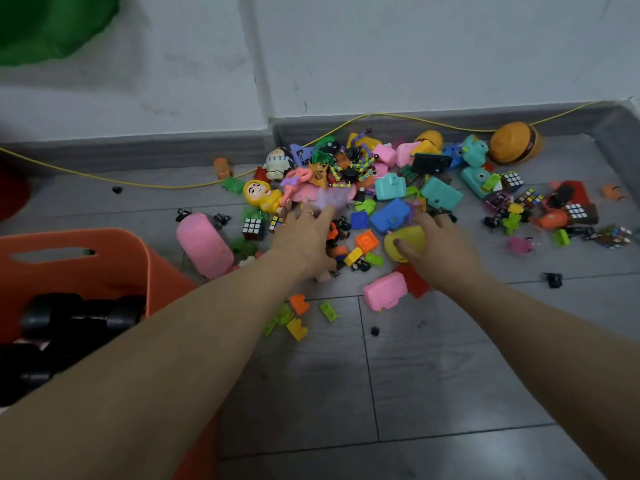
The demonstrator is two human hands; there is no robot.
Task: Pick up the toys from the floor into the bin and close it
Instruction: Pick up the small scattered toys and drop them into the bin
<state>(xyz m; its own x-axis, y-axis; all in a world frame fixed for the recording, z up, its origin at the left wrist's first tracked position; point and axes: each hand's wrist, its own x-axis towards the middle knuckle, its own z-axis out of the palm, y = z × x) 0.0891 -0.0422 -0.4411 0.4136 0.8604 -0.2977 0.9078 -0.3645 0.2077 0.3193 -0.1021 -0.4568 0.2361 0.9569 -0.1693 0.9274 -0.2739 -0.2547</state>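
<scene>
Reaching forward over the grey floor (pixel 433 358), both bare arms stretch into a heap of small toys (pixel 391 188) spread along the base of the white wall (pixel 381 53). The left hand (pixel 304 237) lies palm down on the near edge of the heap, fingers fairly straight and spread over small pieces, a ring on one finger; its grip is open, and whether anything sits under the palm cannot be told. The right hand (pixel 438 245) has thumb and fingers curled round a yellow shell (pixel 408 242), gripping it just above a red block (pixel 415 280).

The orange bin (pixel 79 268) stands at the left, near the left forearm, with dark objects inside; no lid shows. A pink capsule (pixel 204 244) lies on the floor between the bin and the left hand. A pink case (pixel 384 291) lies beside the red block. Loose bricks (pixel 298 317) sit nearer the camera, apart from the heap. A burger toy (pixel 514 143) rests at the far right by the skirting, and a yellow cord (pixel 166 185) runs along the wall foot. Something green (pixel 45 26) shows at top left.
</scene>
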